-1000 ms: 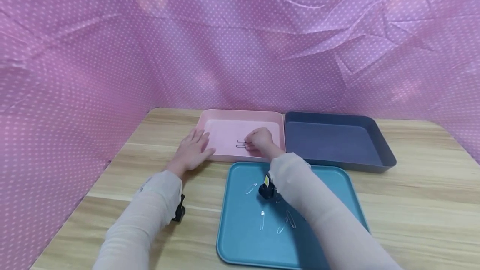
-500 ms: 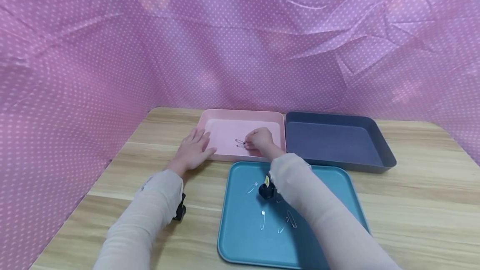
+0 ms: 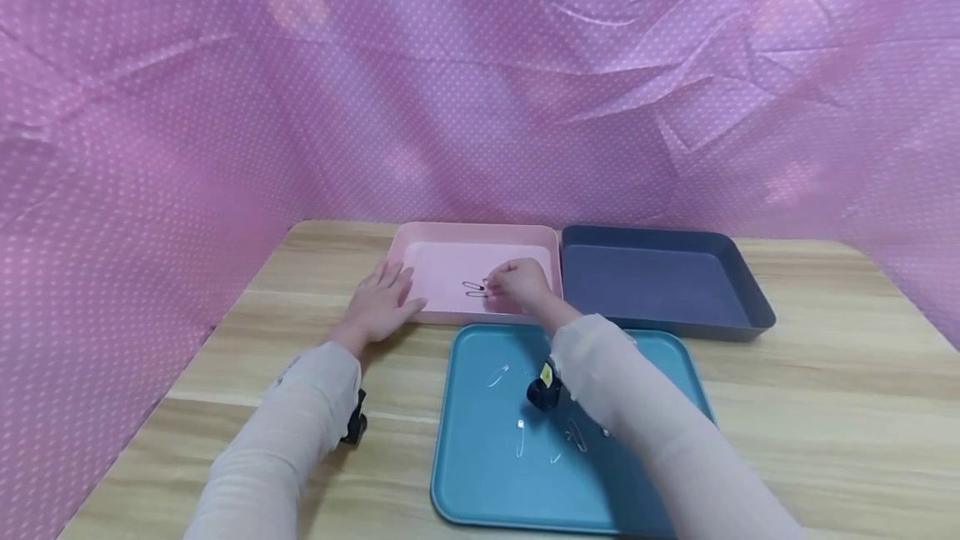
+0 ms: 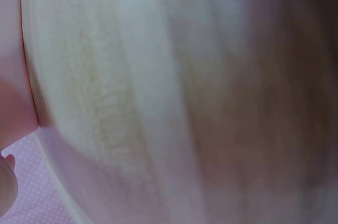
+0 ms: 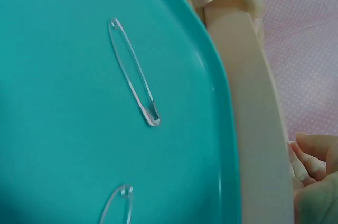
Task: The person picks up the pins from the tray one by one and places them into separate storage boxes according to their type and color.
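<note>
My right hand (image 3: 520, 282) is low inside the pink tray (image 3: 427, 317), fingers bent, fingertips beside two dark safety pins. The upper safety pin (image 3: 472, 285) lies slightly tilted and the lower safety pin (image 3: 476, 294) nearly level; their right ends are close to the fingertips. In the right wrist view, nothing shows between thumb and fingers. My left hand (image 3: 377, 304) rests with spread fingers at the pink tray's left side. Several silvery safety pins lie scattered on the teal tray (image 3: 480, 490), among them a large closed safety pin (image 5: 132, 78) near its edge.
A dark blue-grey tray (image 3: 645, 282) stands right of the pink one, side by side. Below both, the teal tray lies on the wooden table (image 3: 825, 407). A pink dotted cloth (image 3: 450, 90) hangs behind. My right forearm (image 3: 645, 432) crosses above the teal tray.
The upper dark safety pin has turned from level to slightly tilted. My right hand has drawn back a little from the pins, and its wrist has shifted right. The left hand stays put.
</note>
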A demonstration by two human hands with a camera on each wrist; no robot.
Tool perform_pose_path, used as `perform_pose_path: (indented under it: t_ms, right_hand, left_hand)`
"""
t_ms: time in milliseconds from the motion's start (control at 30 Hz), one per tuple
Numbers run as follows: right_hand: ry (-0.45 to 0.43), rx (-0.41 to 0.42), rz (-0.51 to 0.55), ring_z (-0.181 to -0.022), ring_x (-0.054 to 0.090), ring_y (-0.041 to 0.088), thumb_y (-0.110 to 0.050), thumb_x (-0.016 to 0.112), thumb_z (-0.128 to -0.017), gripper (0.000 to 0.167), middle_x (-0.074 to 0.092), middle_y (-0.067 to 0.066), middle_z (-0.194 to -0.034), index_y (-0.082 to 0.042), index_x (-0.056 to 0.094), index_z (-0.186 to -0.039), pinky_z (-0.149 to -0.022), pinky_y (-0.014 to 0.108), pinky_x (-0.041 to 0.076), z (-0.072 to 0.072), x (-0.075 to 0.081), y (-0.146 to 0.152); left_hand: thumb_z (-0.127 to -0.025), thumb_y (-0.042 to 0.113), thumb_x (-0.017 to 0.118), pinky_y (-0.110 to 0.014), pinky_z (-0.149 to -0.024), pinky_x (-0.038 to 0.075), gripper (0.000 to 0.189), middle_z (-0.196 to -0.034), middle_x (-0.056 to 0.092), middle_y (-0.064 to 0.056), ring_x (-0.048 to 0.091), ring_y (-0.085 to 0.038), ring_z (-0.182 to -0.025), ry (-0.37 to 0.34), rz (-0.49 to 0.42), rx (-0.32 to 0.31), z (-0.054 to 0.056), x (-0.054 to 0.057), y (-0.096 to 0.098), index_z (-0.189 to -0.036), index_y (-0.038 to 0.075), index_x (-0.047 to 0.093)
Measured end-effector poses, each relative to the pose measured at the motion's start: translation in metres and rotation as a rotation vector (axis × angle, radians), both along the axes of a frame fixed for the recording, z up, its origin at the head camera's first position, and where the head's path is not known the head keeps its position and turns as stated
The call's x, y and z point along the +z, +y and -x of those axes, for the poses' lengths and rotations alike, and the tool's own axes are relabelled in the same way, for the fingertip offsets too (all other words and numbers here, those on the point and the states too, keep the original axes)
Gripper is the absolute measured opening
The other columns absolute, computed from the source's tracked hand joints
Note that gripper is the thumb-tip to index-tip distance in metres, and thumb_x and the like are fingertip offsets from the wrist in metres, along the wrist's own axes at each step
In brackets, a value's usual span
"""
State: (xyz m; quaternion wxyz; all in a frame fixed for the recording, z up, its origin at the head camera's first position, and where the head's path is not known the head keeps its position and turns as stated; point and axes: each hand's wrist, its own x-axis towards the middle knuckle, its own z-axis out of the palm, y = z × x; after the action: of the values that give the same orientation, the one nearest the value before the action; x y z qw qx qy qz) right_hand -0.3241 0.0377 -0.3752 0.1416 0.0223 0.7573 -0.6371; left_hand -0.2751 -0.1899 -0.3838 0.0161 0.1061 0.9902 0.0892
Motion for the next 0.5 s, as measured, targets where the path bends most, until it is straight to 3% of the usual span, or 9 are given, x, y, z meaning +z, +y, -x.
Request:
perform_pose_path:
  t_ms: [233, 500]
  right_hand:
    - [0.015, 0.028, 0.042, -0.064, 0.061, 0.018, 0.000, 0.053, -0.080, 0.016, 0.062, 0.015, -0.076, 0.009, 0.060, -0.091, -0.061, 0.028, 0.051, -0.016, 0.010, 0.015]
    - [0.038, 0.073, 0.014, -0.070, 0.062, 0.020, -0.006, 0.055, -0.082, 0.018, 0.062, 0.019, -0.085, 0.007, 0.059, -0.094, -0.063, 0.028, 0.051, -0.035, 0.027, 0.035]
  left_hand:
    - [-0.089, 0.049, 0.029, -0.045, -0.102, 0.004, 0.067, -0.142, 0.009, -0.015, -0.003, -0.031, -0.128, -0.002, 0.003, -0.002, 0.000, -0.002, -0.001, -0.137, 0.005, 0.018]
    - [-0.089, 0.047, 0.031, -0.046, -0.101, 0.004, 0.065, -0.142, 0.009, -0.016, -0.002, -0.033, -0.128, 0.011, 0.004, -0.017, 0.001, -0.001, 0.000, -0.137, 0.004, 0.019]
